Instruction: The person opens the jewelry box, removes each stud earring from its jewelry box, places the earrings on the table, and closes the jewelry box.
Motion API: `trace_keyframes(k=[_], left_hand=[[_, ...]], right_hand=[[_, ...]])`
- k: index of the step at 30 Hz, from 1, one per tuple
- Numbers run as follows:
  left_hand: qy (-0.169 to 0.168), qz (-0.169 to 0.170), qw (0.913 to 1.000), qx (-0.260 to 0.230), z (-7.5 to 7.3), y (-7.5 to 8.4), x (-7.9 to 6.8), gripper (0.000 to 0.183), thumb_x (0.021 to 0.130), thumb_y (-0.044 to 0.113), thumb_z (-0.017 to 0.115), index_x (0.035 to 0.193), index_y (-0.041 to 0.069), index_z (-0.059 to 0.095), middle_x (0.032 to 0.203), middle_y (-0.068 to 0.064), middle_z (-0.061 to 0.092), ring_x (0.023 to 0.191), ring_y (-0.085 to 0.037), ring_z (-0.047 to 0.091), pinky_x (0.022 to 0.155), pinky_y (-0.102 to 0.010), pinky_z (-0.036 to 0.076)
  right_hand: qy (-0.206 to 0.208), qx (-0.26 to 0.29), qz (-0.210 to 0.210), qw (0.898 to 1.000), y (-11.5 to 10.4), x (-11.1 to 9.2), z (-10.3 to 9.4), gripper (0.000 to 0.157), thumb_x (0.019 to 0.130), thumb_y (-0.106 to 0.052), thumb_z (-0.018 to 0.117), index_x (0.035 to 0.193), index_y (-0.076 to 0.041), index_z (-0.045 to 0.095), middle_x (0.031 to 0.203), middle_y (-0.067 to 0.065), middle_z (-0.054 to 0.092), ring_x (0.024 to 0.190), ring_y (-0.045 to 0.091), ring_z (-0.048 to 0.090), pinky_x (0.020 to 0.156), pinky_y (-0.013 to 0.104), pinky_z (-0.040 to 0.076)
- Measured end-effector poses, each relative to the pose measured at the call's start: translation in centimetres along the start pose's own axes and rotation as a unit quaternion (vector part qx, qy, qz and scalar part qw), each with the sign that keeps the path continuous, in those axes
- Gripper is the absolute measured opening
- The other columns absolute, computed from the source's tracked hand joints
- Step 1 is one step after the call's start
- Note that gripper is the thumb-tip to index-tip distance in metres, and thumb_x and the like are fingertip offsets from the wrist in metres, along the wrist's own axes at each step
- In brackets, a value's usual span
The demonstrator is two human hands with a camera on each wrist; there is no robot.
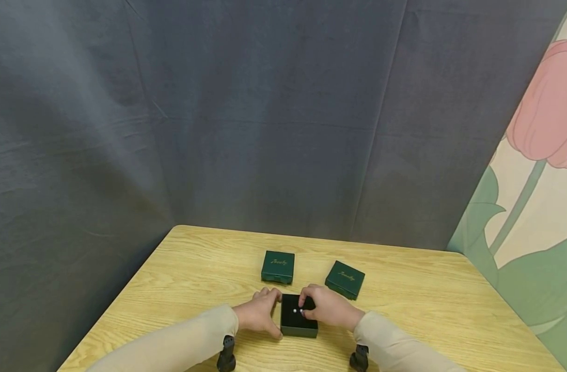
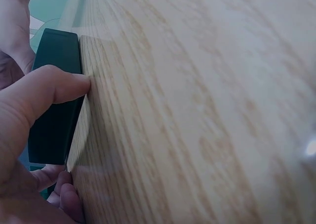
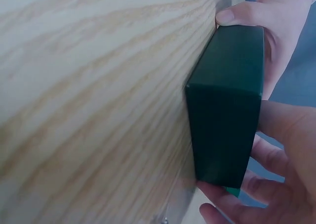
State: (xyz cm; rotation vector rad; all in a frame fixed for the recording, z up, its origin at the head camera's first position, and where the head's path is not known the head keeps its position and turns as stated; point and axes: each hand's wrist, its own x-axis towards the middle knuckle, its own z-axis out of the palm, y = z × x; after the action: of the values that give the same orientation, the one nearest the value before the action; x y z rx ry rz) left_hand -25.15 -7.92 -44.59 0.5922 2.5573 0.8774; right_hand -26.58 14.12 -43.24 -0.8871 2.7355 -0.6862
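The right hand [image 1: 329, 306] partly hides one open square dark-green box [image 1: 299, 332] with black lining [image 1: 289, 302], near on the yellowish wooden table [image 1: 209, 258], pinching the right of two tiny white round beads [image 1: 295, 310] inside; the left hand [image 1: 259, 313] clamps the box's left side. Farther, left [image 1: 278, 268] and right [image 1: 345, 280], lie two closed square green boxes, their gold lettering [image 1: 279, 262] hard to read

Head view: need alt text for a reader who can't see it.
A person's left hand holds the side of an open green box on a wooden table while the right hand seems to pinch one of two small white beads on its black lining. Two green boxes with gold lettering lie beyond, before a dark curtain.
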Motion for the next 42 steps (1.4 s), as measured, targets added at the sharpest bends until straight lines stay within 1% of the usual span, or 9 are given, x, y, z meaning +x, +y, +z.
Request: trace_keyframes(k=[10,22,26,30,33,35,37,40,42], left_hand=[[-0.005,0.001,1.0000,-0.006,0.0,-0.1,-0.1,0.067,0.066,0.024,0.086,0.117,0.016,0.045,0.100,-0.003,0.039,0.092,-0.021,0.034,0.080,-0.036,0.036],[-0.003,-0.003,1.0000,-0.003,0.0,0.0,0.1,0.067,0.065,0.023,0.087,0.118,0.016,0.045,0.102,-0.003,0.039,0.092,-0.021,0.035,0.082,-0.037,0.038],[-0.003,-0.005,1.0000,-0.002,0.0,0.1,0.1,0.068,0.066,0.023,0.087,0.119,0.016,0.045,0.103,-0.003,0.040,0.093,-0.021,0.035,0.082,-0.037,0.038],[0.000,-0.004,1.0000,0.000,0.0,0.1,0.1,0.068,0.066,0.024,0.087,0.118,0.016,0.045,0.103,-0.002,0.040,0.093,-0.021,0.036,0.081,-0.037,0.039],[0.003,-0.001,1.0000,-0.002,0.0,0.1,0.0,0.067,0.065,0.023,0.087,0.117,0.016,0.045,0.103,-0.002,0.041,0.093,-0.021,0.036,0.081,-0.035,0.038],[0.004,0.002,1.0000,-0.003,0.0,0.1,0.0,0.067,0.064,0.022,0.087,0.117,0.015,0.046,0.102,-0.002,0.041,0.093,-0.021,0.035,0.081,-0.035,0.038],[0.004,0.004,1.0000,-0.006,0.0,0.1,0.0,0.067,0.065,0.021,0.087,0.117,0.015,0.045,0.102,-0.002,0.041,0.093,-0.021,0.035,0.081,-0.034,0.038],[0.002,0.005,1.0000,-0.008,0.0,0.1,-0.1,0.067,0.066,0.020,0.087,0.117,0.015,0.045,0.102,-0.002,0.041,0.093,-0.021,0.034,0.081,-0.034,0.038],[0.002,0.005,1.0000,-0.008,0.1,0.0,0.0,0.067,0.066,0.020,0.087,0.117,0.015,0.045,0.102,-0.002,0.041,0.093,-0.021,0.034,0.081,-0.034,0.037]], right_hand=[[0.000,-0.034,0.003,0.999,-0.4,0.1,-0.1,0.016,0.084,-0.017,0.074,0.081,-0.022,0.059,0.090,-0.007,0.056,0.067,0.007,0.045,0.062,0.025,0.040],[-0.013,-0.015,0.009,1.000,-0.3,0.1,-0.4,0.015,0.085,-0.017,0.073,0.080,-0.021,0.059,0.091,-0.006,0.057,0.065,0.008,0.043,0.061,0.026,0.039],[-0.007,0.005,0.010,1.000,-0.4,0.3,-0.8,0.013,0.085,-0.016,0.071,0.081,-0.021,0.061,0.093,-0.006,0.058,0.067,0.008,0.047,0.062,0.026,0.041],[0.012,0.044,0.011,0.999,-0.4,0.2,-1.6,0.011,0.088,-0.015,0.069,0.083,-0.021,0.062,0.095,-0.005,0.060,0.082,0.012,0.058,0.071,0.031,0.049],[0.033,0.080,0.010,0.996,-0.4,0.0,-2.6,0.009,0.090,-0.013,0.067,0.084,-0.020,0.063,0.097,-0.003,0.061,0.092,0.019,0.062,0.079,0.037,0.052],[0.046,0.104,0.013,0.993,-0.2,-0.3,-3.3,0.007,0.091,-0.013,0.066,0.086,-0.017,0.063,0.097,-0.001,0.062,0.093,0.022,0.063,0.077,0.038,0.052],[0.059,0.121,0.021,0.991,0.1,-0.6,-3.9,0.005,0.092,-0.012,0.064,0.088,-0.014,0.064,0.097,0.000,0.064,0.091,0.022,0.065,0.073,0.035,0.052],[0.075,0.135,0.033,0.987,0.6,-1.0,-4.7,0.004,0.093,-0.013,0.063,0.090,-0.011,0.064,0.094,0.003,0.066,0.086,0.021,0.066,0.068,0.031,0.050],[0.084,0.133,0.042,0.987,1.0,-1.2,-5.0,0.004,0.093,-0.013,0.063,0.090,-0.010,0.064,0.093,0.003,0.065,0.084,0.019,0.066,0.067,0.030,0.049]])
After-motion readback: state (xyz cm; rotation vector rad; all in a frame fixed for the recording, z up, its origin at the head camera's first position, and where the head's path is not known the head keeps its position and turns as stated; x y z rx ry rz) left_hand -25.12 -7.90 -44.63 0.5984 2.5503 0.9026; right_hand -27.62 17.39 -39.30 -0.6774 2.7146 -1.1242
